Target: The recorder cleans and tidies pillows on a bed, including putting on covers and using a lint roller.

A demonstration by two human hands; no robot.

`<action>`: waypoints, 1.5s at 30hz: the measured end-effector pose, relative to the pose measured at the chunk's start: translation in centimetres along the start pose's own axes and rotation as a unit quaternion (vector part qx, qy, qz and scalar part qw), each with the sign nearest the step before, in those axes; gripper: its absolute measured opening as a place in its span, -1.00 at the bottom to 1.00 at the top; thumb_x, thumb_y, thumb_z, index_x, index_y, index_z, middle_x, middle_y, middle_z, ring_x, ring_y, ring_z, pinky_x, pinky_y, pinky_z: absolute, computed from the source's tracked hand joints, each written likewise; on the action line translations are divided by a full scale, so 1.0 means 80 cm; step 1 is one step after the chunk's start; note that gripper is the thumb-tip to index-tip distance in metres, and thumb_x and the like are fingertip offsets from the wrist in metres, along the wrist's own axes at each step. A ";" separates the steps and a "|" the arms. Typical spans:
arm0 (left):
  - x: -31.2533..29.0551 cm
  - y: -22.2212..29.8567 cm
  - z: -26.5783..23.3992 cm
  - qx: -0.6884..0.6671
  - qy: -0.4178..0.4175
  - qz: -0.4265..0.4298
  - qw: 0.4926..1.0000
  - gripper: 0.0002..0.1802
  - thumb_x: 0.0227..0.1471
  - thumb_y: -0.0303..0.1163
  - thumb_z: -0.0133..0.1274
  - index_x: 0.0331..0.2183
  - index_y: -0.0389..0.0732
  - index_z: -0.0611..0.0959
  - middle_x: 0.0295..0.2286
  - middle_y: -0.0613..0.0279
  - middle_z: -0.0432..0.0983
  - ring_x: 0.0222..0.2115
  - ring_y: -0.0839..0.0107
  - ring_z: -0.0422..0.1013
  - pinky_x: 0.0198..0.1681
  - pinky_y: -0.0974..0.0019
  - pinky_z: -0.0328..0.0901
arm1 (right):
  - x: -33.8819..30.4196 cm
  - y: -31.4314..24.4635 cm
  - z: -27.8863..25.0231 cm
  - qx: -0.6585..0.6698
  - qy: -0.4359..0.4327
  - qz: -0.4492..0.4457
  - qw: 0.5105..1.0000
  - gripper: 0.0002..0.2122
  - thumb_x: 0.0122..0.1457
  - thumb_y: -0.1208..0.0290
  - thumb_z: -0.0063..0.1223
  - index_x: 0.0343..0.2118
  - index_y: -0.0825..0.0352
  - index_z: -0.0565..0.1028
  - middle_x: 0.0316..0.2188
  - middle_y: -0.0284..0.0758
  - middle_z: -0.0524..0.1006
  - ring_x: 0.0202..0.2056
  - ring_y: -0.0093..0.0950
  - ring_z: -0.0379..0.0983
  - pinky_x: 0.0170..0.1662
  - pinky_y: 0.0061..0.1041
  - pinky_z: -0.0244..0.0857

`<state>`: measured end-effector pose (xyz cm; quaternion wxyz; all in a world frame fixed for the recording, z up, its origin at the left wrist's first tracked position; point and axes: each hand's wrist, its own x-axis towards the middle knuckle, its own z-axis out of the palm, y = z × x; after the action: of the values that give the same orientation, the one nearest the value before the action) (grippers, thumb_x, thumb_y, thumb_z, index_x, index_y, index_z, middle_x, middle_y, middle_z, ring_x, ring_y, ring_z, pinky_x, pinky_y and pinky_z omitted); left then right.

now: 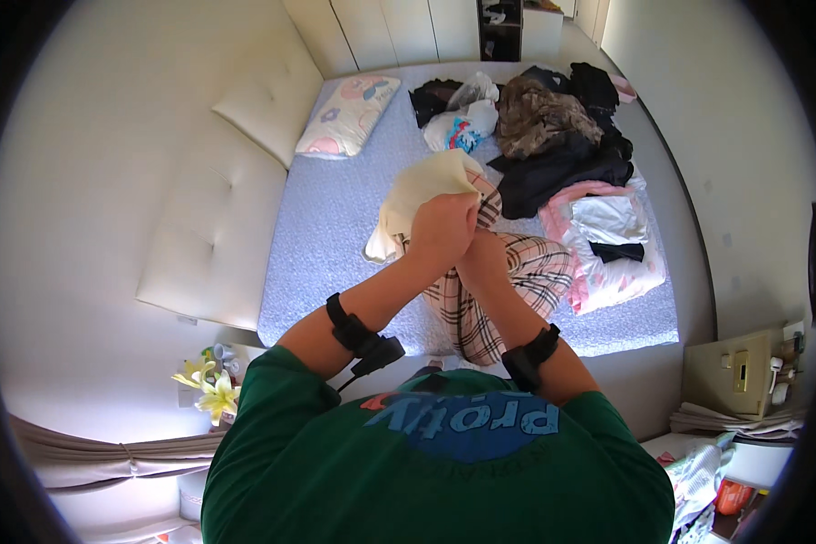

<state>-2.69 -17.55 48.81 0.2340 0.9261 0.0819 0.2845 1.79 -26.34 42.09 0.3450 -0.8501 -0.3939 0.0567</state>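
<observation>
My left hand [446, 227] is closed, gripping the edge of a cream cloth [417, 192] that spreads out beyond it over the bed. Tucked close beside it, my right hand [485, 260] looks curled; its fingertips are hidden, and what they hold does not show. Checked fabric [462, 317] in pale pink, black and white lies below and around both hands, and a piece of it shows beside the cream cloth. Whether the checked fabric is worn or loose I cannot tell. Black bands with small boxes are strapped round both forearms.
The bed [322, 263] has a blue-grey cover. A pillow [349, 118] lies far left. Plastic bags [462, 122] and heaped dark clothes [553, 136] sit at the far right. Nearer right is a folded pink quilt [598, 281] with white cloth [607, 218] on it.
</observation>
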 end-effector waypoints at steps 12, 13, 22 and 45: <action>-0.067 0.126 -0.036 -0.136 -0.183 0.210 0.951 -0.85 -0.13 -0.40 -0.02 -0.57 -0.29 0.43 -0.59 -0.11 0.38 -0.50 -0.10 0.34 -0.45 0.00 0.20 | -0.030 -0.059 -0.013 -0.070 0.166 -0.245 0.953 -0.65 0.11 0.16 -0.11 -0.11 0.26 0.33 -0.20 -0.24 0.43 -0.16 -0.38 0.36 -0.12 -0.33 0.25; -0.053 0.120 -0.046 -0.134 -0.179 0.214 0.951 -0.85 -0.13 -0.40 -0.02 -0.57 -0.29 0.43 -0.59 -0.11 0.38 -0.50 -0.10 0.34 -0.45 0.00 0.20 | -0.028 -0.072 -0.006 -0.069 0.181 -0.258 0.947 -0.63 0.11 0.15 -0.12 -0.08 0.25 0.32 -0.18 -0.25 0.42 -0.14 -0.40 0.35 -0.10 -0.35 0.24; -0.036 0.095 -0.138 -0.114 -0.288 0.326 0.893 -0.77 -0.09 -0.38 -0.04 -0.60 -0.35 0.38 -0.67 -0.10 0.27 -0.61 -0.04 0.25 -0.49 0.08 0.15 | -0.015 -0.189 0.039 -0.011 0.281 -0.280 0.918 -0.55 0.15 0.07 -0.15 0.04 0.20 0.26 -0.06 -0.31 0.38 -0.01 -0.49 0.30 0.00 -0.41 0.22; -0.213 -0.049 -0.418 -0.031 0.171 0.231 0.957 -0.02 -0.35 -0.07 0.26 0.09 -0.24 0.23 0.05 -0.10 0.15 0.07 -0.05 0.10 0.12 0.08 0.02 | -0.143 -0.280 -0.086 0.591 0.024 0.029 0.806 -0.53 0.18 0.02 -0.23 0.04 0.24 0.25 -0.12 -0.31 0.43 -0.16 -0.47 0.42 -0.20 -0.50 0.35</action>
<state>-35.73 -6.01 63.01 0.1726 0.8497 -0.1041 0.4873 -17.64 -28.04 59.42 0.7880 -0.4944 -0.2509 0.2677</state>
